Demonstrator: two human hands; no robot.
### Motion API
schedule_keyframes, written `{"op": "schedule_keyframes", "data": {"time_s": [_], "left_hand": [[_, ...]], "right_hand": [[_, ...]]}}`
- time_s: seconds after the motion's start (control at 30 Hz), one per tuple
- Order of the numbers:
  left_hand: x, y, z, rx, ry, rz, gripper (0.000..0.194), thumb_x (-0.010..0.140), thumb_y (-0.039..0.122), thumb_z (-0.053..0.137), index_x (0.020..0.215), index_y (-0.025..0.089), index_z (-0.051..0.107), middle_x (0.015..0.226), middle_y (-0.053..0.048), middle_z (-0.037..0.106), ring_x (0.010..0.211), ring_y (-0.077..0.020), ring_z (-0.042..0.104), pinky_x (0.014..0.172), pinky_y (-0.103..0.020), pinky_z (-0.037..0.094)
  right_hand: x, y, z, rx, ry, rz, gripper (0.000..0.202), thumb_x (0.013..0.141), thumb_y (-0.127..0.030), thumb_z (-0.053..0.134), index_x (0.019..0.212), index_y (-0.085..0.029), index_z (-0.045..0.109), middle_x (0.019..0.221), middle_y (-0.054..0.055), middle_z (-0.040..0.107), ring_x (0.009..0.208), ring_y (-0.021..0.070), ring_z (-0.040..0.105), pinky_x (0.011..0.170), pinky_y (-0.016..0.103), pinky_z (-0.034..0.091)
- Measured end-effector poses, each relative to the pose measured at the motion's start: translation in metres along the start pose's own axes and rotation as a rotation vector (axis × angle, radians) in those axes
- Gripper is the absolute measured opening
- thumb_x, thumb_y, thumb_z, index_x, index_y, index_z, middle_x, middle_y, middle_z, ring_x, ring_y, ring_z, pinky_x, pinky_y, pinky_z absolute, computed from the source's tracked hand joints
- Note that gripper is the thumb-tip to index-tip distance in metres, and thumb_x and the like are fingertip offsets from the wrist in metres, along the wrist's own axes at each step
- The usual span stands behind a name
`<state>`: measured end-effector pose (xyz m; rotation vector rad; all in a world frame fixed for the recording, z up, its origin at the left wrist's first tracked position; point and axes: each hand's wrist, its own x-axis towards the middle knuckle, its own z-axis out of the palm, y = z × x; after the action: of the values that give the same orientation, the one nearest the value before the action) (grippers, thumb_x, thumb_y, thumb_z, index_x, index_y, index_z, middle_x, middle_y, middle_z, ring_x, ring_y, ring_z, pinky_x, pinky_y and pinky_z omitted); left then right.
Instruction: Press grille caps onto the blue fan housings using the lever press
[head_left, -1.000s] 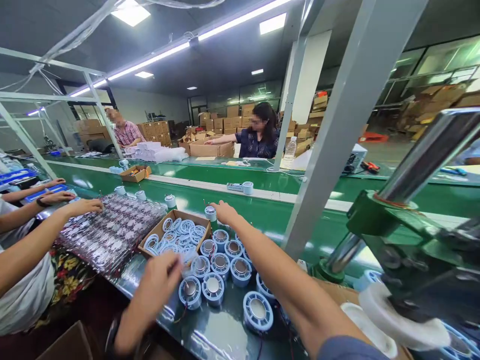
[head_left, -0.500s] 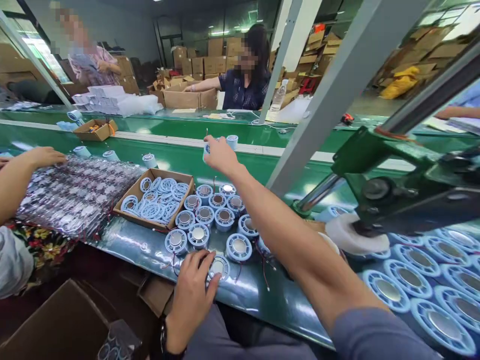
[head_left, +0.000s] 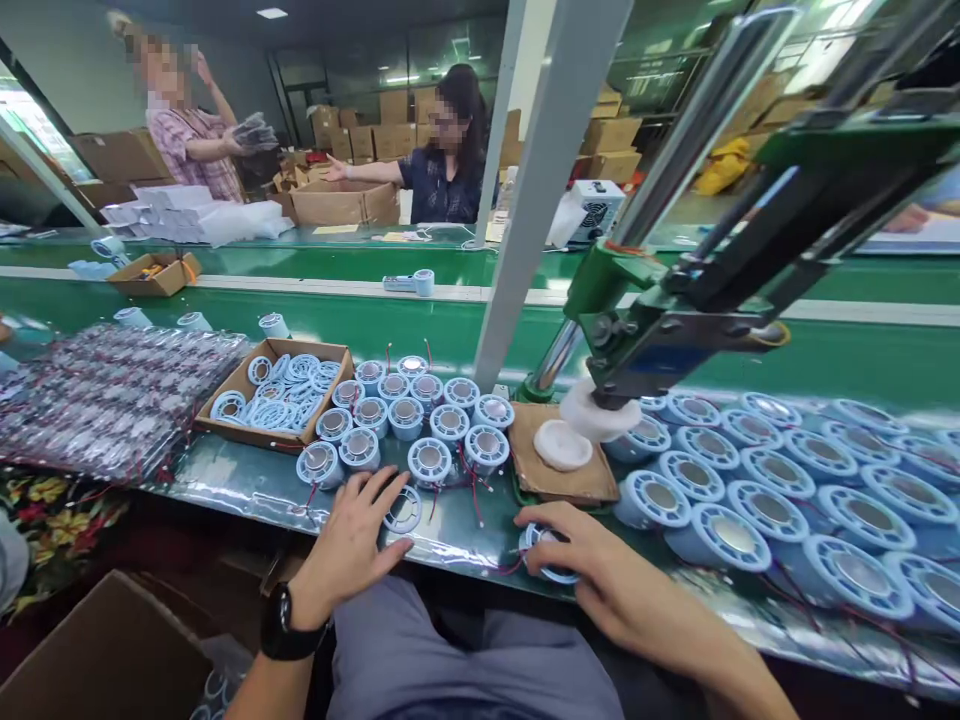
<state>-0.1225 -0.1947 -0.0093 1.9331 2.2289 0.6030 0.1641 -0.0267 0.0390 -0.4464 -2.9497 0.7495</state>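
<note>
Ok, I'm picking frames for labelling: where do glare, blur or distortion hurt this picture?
In the head view, glare streaks the bench; at left, the plastic-wrapped stack looks smeared; at right, blue round parts look stretched; the left hand is fairly clear.

A ring point(head_left: 405, 512) lies on the bench point(head_left: 247, 490) beside my left hand point(head_left: 356, 545); a housing point(head_left: 534, 545) sits in my right hand point(head_left: 581, 560) at the near edge. Behind my left hand stand clustered housings point(head_left: 406, 415), with a box point(head_left: 251, 437) of rings point(head_left: 296, 385) to their left, then the boards point(head_left: 112, 390). The press point(head_left: 652, 345) stands behind my right hand, with more housings point(head_left: 772, 508) to the right.
</note>
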Motion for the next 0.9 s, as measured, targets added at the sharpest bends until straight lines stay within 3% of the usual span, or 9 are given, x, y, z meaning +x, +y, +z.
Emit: {"op": "schedule_keyframes", "data": {"time_s": [0.07, 0.13, 0.2, 0.3, 0.43, 0.53, 0.73, 0.9], "left_hand": [[-0.001, -0.002, 0.002, -0.017, 0.018, 0.036, 0.056, 0.087, 0.024, 0.062, 0.142, 0.026, 0.051, 0.144, -0.009, 0.056, 0.123, -0.0314, 0.051, 0.106, -0.055, 0.044], [-0.004, -0.002, 0.005, -0.072, 0.098, 0.020, 0.047, 0.090, 0.026, 0.059, 0.138, 0.025, 0.055, 0.138, -0.009, 0.061, 0.121, -0.0297, 0.054, 0.105, -0.052, 0.046], [-0.007, 0.004, 0.007, -0.140, 0.245, -0.092, 0.048, 0.091, 0.032, 0.059, 0.138, 0.022, 0.053, 0.133, -0.011, 0.064, 0.118, -0.0290, 0.059, 0.102, -0.049, 0.049], [-0.010, 0.032, 0.012, -0.233, 0.385, -0.254, 0.061, 0.088, 0.036, 0.064, 0.144, 0.023, 0.044, 0.127, -0.011, 0.067, 0.107, -0.0271, 0.066, 0.095, -0.044, 0.054], [0.004, 0.090, 0.020, -0.284, 0.288, -0.051, 0.070, 0.084, 0.028, 0.069, 0.147, 0.025, 0.037, 0.126, -0.010, 0.068, 0.108, -0.0262, 0.067, 0.096, -0.041, 0.055], [0.025, 0.119, 0.026, -0.253, 0.221, 0.068, 0.074, 0.083, 0.019, 0.068, 0.149, 0.025, 0.036, 0.132, -0.010, 0.065, 0.117, -0.0272, 0.062, 0.102, -0.043, 0.051], [0.048, 0.131, 0.033, -0.271, 0.070, 0.053, 0.078, 0.077, 0.011, 0.068, 0.149, 0.025, 0.039, 0.135, -0.009, 0.063, 0.120, -0.0290, 0.059, 0.104, -0.047, 0.050], [0.044, 0.135, 0.044, -0.332, 0.135, -0.078, 0.075, 0.074, 0.011, 0.068, 0.144, 0.027, 0.044, 0.130, -0.008, 0.064, 0.120, -0.0297, 0.060, 0.104, -0.049, 0.049]], "right_hand": [[-0.013, 0.007, 0.015, 0.030, 0.138, 0.043, 0.052, 0.064, -0.002, 0.035, 0.091, -0.025, 0.074, 0.146, 0.001, 0.048, 0.136, 0.0210, 0.047, 0.112, 0.043, 0.045], [-0.022, 0.010, 0.030, 0.047, 0.360, 0.100, 0.046, 0.075, -0.006, 0.037, 0.097, -0.025, 0.074, 0.151, 0.003, 0.041, 0.139, 0.0240, 0.044, 0.111, 0.046, 0.046], [-0.025, 0.007, 0.047, 0.053, 0.580, 0.188, 0.037, 0.087, -0.019, 0.046, 0.115, -0.025, 0.069, 0.152, 0.008, 0.038, 0.137, 0.0270, 0.047, 0.106, 0.045, 0.051], [-0.015, -0.001, 0.072, 0.092, 0.777, 0.300, 0.043, 0.090, -0.032, 0.058, 0.132, -0.023, 0.057, 0.142, 0.014, 0.045, 0.129, 0.0269, 0.054, 0.098, 0.040, 0.056], [0.008, -0.011, 0.090, 0.234, 0.797, 0.266, 0.051, 0.088, -0.021, 0.056, 0.139, -0.022, 0.046, 0.134, 0.012, 0.056, 0.125, 0.0223, 0.059, 0.104, 0.036, 0.054], [0.015, -0.013, 0.094, 0.346, 0.780, 0.225, 0.067, 0.086, -0.016, 0.054, 0.148, -0.022, 0.031, 0.138, 0.010, 0.056, 0.127, 0.0199, 0.058, 0.107, 0.035, 0.052], [0.013, -0.006, 0.095, 0.585, 0.729, 0.185, 0.086, 0.084, -0.013, 0.052, 0.158, -0.024, 0.009, 0.142, 0.009, 0.055, 0.130, 0.0163, 0.057, 0.108, 0.033, 0.050], [0.012, -0.002, 0.089, 0.711, 0.626, 0.215, 0.092, 0.082, -0.012, 0.050, 0.161, -0.021, 0.004, 0.141, 0.012, 0.055, 0.131, 0.0187, 0.057, 0.109, 0.037, 0.049]]}}
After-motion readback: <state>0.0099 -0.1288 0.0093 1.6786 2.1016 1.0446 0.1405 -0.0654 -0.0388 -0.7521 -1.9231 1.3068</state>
